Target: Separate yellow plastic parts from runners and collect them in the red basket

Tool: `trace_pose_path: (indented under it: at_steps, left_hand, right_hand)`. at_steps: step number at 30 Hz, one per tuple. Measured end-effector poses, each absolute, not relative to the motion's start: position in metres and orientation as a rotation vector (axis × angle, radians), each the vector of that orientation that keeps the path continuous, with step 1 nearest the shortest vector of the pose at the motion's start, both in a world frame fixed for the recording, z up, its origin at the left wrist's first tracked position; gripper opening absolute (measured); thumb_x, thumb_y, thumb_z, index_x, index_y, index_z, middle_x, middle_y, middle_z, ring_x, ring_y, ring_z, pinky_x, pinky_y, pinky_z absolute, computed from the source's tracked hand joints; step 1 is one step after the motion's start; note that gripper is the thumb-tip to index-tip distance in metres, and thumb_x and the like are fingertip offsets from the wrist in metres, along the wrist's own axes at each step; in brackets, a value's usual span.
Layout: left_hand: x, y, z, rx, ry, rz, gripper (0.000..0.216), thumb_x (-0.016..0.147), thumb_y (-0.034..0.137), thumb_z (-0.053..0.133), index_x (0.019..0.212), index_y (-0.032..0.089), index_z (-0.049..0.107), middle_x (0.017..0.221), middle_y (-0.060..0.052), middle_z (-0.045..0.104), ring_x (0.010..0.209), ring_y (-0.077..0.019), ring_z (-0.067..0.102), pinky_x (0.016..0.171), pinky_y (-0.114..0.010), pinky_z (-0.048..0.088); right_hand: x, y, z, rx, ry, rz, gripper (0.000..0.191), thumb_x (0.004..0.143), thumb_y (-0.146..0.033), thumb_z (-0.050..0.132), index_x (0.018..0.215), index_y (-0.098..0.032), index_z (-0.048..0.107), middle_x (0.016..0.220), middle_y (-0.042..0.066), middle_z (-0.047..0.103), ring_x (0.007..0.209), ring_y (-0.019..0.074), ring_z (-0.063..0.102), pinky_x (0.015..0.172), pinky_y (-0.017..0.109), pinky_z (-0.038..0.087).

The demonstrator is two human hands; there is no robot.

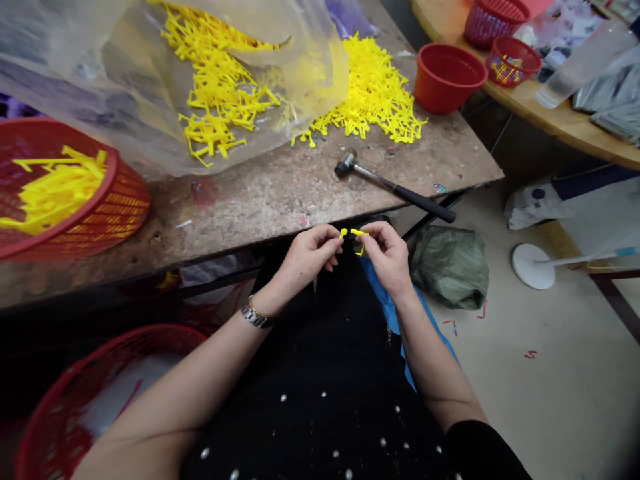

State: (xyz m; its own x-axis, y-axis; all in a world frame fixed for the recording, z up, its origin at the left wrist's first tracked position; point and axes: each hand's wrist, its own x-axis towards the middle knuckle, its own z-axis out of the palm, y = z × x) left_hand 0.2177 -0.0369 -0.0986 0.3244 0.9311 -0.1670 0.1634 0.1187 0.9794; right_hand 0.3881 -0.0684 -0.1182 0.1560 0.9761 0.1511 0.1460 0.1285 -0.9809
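Observation:
Over my lap, just below the table's front edge, my left hand (310, 257) pinches a small yellow plastic piece (343, 233) between thumb and fingers. My right hand (387, 257) is closed on a thin yellow plastic sprue (358, 233) right beside it, so the two pieces almost touch. A watch sits on my left wrist. On the worn table (260, 200) a loose heap of yellow plastic parts (373, 90) lies at the far side, and more spill from a clear plastic bag (150, 87).
A hammer (395, 188) lies near the table's front right edge. Red basket (60, 190) with yellow sprues stands at left, another red basket (65, 407) by my left knee. Red bucket (447, 77) at the table's corner. Green bag (450, 267) and white fan base (533, 265) on the floor.

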Motion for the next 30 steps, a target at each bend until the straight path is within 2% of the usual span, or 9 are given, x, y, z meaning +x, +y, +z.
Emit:
trace_pose_path:
  at_steps: [10,18,30]
  left_hand:
    - [0.2196,-0.0411,-0.0995,1.394,1.156,0.812,0.018,0.084,0.035,0.065,0.085,0.017,0.064,0.073,0.0,0.063,0.053,-0.0089,0.059,0.045,-0.018,0.049]
    - [0.2225,-0.0434,-0.1014,1.335,1.08,0.827,0.017,0.082,0.03,0.068,0.091,0.016,0.068,0.075,0.0,0.063,0.056,-0.0089,0.061,0.047,-0.018,0.052]
    - [0.2189,-0.0398,-0.1017,0.673,0.818,0.668,0.017,0.081,0.019,0.077,0.089,0.012,0.065,0.071,-0.003,0.072,0.05,-0.0084,0.064,0.046,-0.014,0.053]
  right_hand:
    - [0.3846,-0.0728,-0.1191,-1.294,-1.282,0.876,0.015,0.09,-0.03,0.06,0.101,-0.024,0.068,0.086,0.0,0.071,0.079,0.015,0.066,0.072,0.029,0.052]
    - [0.384,-0.0744,-0.1219,-1.308,-1.356,0.838,0.016,0.092,-0.03,0.058,0.1,-0.024,0.071,0.095,0.002,0.074,0.086,0.0163,0.068,0.077,0.031,0.054]
    - [0.3842,-0.0751,-0.1244,-1.308,-1.377,0.809,0.017,0.093,-0.031,0.058,0.1,-0.023,0.071,0.098,0.003,0.076,0.09,0.0176,0.071,0.083,0.033,0.056]
